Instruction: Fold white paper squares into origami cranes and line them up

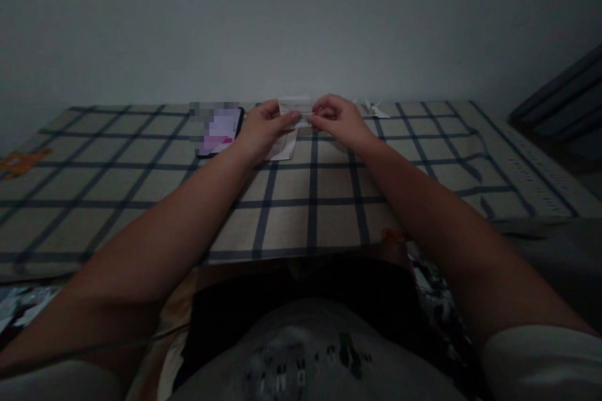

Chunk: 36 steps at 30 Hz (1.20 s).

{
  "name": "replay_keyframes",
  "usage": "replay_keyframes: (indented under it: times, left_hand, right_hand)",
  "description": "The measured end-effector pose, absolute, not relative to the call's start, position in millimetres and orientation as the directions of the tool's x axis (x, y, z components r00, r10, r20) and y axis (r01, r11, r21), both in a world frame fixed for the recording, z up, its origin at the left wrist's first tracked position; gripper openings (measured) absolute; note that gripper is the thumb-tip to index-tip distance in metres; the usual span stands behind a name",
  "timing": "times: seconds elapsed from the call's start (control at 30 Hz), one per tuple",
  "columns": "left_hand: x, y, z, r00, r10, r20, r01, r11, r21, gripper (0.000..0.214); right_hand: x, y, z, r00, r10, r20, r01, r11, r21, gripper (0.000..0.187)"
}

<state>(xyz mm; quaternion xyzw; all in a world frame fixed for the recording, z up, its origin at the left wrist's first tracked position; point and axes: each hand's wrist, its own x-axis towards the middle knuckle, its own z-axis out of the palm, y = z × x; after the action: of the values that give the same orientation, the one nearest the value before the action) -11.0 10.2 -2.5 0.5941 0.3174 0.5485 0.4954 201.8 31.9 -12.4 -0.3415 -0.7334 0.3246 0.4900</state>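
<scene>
Between my two hands, a small folded piece of white paper [295, 104] is held up above the far part of the table. My left hand [264, 128] pinches its left side, thumb in front. At the right edge, the thumb and fingers of my right hand [339, 118] close on the same paper. Below my left hand lies a flat stack of white paper [283, 149], partly covered by that hand. A phone [221, 130] with a lit screen lies left of my left hand. Just beyond my right hand sits a folded white paper figure [375, 109] with pointed ends.
A checked cloth [291, 225] in beige and dark blue covers the table, which meets a plain wall [301, 25] at the back. An orange shape [23, 163] shows at the far left. A dark striped object [564, 100] stands at the right.
</scene>
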Motion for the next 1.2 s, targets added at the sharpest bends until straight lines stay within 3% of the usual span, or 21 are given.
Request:
replay_keyframes:
  times: [0.2, 0.4, 0.73, 1.2]
  left_hand:
    - [-14.2, 6.6, -1.7, 0.183, 0.915, 0.360, -0.043, -0.359, 0.932, 0.038]
    - [-15.0, 6.6, -2.7, 0.157, 0.916, 0.369, -0.045, -0.367, 0.929, 0.037]
    - [-18.7, 11.8, -6.1, 0.185, 0.906, 0.380, 0.013, -0.389, 0.921, 0.043]
    - [-13.8, 6.6, 0.5, 0.100, 0.923, 0.371, 0.006, -0.373, 0.928, 0.040]
  right_hand:
    - [201.9, 31.4, -8.8, -0.289, 0.824, 0.488, 0.164, 0.545, -0.823, 0.038]
    - [205.0, 29.5, -2.6, -0.300, 0.801, 0.518, 0.290, 0.594, -0.750, 0.035]
    - [204.8, 26.1, -2.3, -0.322, 0.804, 0.499, 0.237, 0.579, -0.780, 0.028]
    - [204.2, 22.3, 1.7, -0.328, 0.817, 0.475, 0.262, 0.561, -0.785, 0.026]
